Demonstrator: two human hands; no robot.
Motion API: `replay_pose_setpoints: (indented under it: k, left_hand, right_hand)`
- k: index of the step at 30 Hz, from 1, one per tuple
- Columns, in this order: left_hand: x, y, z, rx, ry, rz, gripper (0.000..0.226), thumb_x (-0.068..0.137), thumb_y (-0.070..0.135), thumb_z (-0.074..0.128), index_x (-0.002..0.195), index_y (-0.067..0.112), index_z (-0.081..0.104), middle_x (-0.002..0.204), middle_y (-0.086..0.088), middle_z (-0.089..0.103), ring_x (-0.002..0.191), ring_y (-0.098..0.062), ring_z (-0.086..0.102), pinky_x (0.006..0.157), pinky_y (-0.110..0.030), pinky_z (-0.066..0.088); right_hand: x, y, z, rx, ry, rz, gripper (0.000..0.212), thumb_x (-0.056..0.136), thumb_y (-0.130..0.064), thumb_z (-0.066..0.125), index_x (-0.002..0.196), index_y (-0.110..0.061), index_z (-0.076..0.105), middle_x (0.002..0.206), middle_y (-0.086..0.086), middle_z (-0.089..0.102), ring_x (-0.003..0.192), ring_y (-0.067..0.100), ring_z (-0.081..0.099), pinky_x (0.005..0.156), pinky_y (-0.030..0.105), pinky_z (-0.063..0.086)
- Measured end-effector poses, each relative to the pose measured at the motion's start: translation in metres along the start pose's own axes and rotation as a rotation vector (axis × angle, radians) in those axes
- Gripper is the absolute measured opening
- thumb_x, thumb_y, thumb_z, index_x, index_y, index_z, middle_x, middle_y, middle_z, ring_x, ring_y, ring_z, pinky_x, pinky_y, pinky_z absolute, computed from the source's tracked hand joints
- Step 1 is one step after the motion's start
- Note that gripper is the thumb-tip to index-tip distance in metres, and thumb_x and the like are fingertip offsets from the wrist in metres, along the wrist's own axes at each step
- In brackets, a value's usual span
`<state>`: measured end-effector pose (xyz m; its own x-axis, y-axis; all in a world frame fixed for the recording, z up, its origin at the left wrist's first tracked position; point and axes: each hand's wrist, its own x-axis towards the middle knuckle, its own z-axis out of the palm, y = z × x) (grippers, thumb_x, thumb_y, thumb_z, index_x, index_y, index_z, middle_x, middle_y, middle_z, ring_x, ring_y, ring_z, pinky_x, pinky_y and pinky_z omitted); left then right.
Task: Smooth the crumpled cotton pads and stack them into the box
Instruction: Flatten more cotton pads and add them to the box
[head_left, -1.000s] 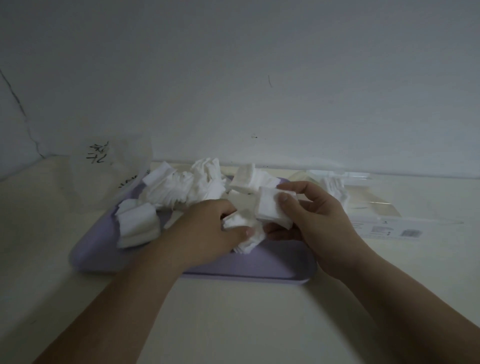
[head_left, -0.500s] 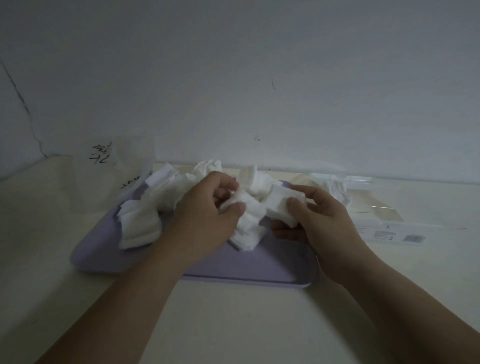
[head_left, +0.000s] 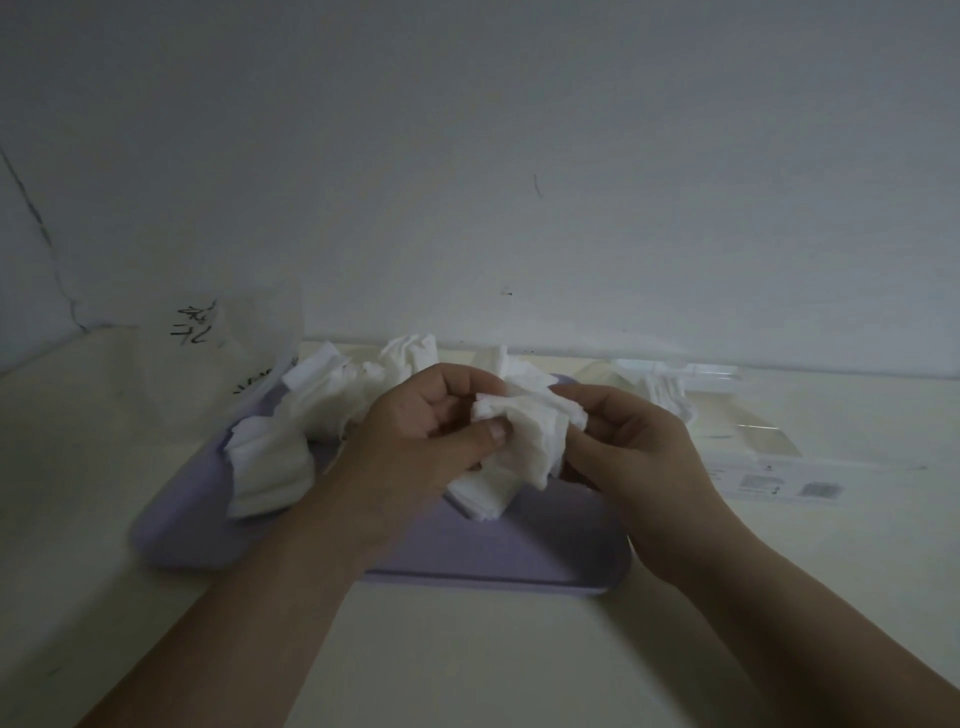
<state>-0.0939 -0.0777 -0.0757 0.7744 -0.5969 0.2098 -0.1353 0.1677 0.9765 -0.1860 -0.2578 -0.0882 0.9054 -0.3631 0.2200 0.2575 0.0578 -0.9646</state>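
Head view. Cream table (head_left: 467, 649) in dim light, butted against a bare white wall (head_left: 519, 156), with a thin dark crack (head_left: 31, 208) at far left. At the middle of the table, a lilac tray (head_left: 493, 556) heaped with cotton pads (head_left: 322, 400). Above the tray, a crumpled pad (head_left: 530, 441) pinched from both sides: left hand (head_left: 415, 441) curled, thumb pressed on its left edge; right hand (head_left: 639, 457) curled round its right edge. Far right, just beside the tray, a clear box (head_left: 753, 441), something white at its far end. Far left, a plastic bag (head_left: 234, 353) with black writing.
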Motion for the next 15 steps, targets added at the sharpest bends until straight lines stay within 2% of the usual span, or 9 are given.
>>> replay_pose_setpoints:
  k: [3, 6, 8, 10, 12, 13, 15]
  left_hand:
    - [-0.001, 0.000, 0.002, 0.081, 0.028, 0.028, 0.024, 0.090, -0.004, 0.071, 0.108, 0.013, 0.070, 0.100, -0.006, 0.080, 0.093, -0.020, 0.075, 0.083, -0.029, 0.058]
    - [-0.003, 0.000, 0.003, 0.160, 0.070, 0.056, 0.023, 0.089, 0.000, 0.075, 0.105, 0.017, 0.073, 0.100, -0.004, 0.080, 0.097, -0.023, 0.076, 0.089, -0.037, 0.059]
    - [-0.002, -0.001, 0.004, 0.240, 0.118, 0.082, 0.022, 0.086, 0.006, 0.079, 0.100, 0.023, 0.075, 0.097, 0.000, 0.079, 0.094, -0.019, 0.075, 0.085, -0.037, 0.060]
    - [-0.001, -0.003, 0.005, 0.298, 0.165, 0.110, 0.022, 0.083, 0.009, 0.083, 0.094, 0.026, 0.076, 0.089, -0.001, 0.077, 0.082, -0.015, 0.070, 0.073, -0.031, 0.059]
    - [-0.002, -0.003, 0.008, 0.294, 0.192, 0.127, 0.023, 0.081, 0.007, 0.085, 0.091, 0.026, 0.076, 0.084, -0.006, 0.075, 0.074, -0.025, 0.067, 0.065, -0.029, 0.057]
    - [-0.002, -0.003, 0.009, 0.274, 0.196, 0.129, 0.026, 0.080, 0.005, 0.085, 0.092, 0.024, 0.074, 0.085, -0.007, 0.076, 0.075, -0.032, 0.068, 0.065, -0.030, 0.058]
    - [-0.003, -0.003, 0.012, 0.259, 0.203, 0.109, 0.035, 0.077, 0.004, 0.087, 0.100, 0.025, 0.070, 0.096, -0.003, 0.075, 0.079, -0.034, 0.070, 0.067, -0.032, 0.060]
  right_hand:
    - [-0.001, -0.003, 0.003, -0.084, -0.035, -0.050, 0.035, 0.093, 0.011, 0.066, 0.096, -0.019, 0.083, 0.094, 0.012, 0.081, 0.084, 0.019, 0.076, 0.081, 0.036, 0.063]
    - [-0.001, -0.002, 0.004, -0.139, -0.026, -0.076, 0.032, 0.094, 0.009, 0.065, 0.101, -0.018, 0.081, 0.096, 0.008, 0.082, 0.088, 0.017, 0.077, 0.091, 0.045, 0.063]
    - [-0.002, -0.003, 0.004, -0.137, -0.027, -0.065, 0.030, 0.096, 0.011, 0.062, 0.111, -0.011, 0.077, 0.099, 0.007, 0.082, 0.093, 0.018, 0.077, 0.092, 0.045, 0.062]
    - [-0.002, -0.006, 0.001, -0.114, -0.070, -0.047, 0.031, 0.091, 0.007, 0.067, 0.114, -0.012, 0.076, 0.102, 0.006, 0.081, 0.097, 0.018, 0.075, 0.090, 0.042, 0.060]
    - [-0.002, -0.008, -0.002, -0.138, -0.137, -0.036, 0.041, 0.080, -0.013, 0.078, 0.120, -0.019, 0.073, 0.108, 0.004, 0.079, 0.103, 0.019, 0.075, 0.090, 0.038, 0.059]
    - [-0.001, -0.006, -0.003, -0.182, -0.149, -0.039, 0.050, 0.074, -0.020, 0.085, 0.122, -0.021, 0.070, 0.110, 0.004, 0.078, 0.104, 0.021, 0.075, 0.091, 0.038, 0.059]
    - [0.000, 0.000, -0.002, -0.268, -0.107, -0.082, 0.053, 0.073, -0.021, 0.092, 0.120, -0.022, 0.068, 0.110, 0.003, 0.078, 0.103, 0.022, 0.075, 0.090, 0.041, 0.059]
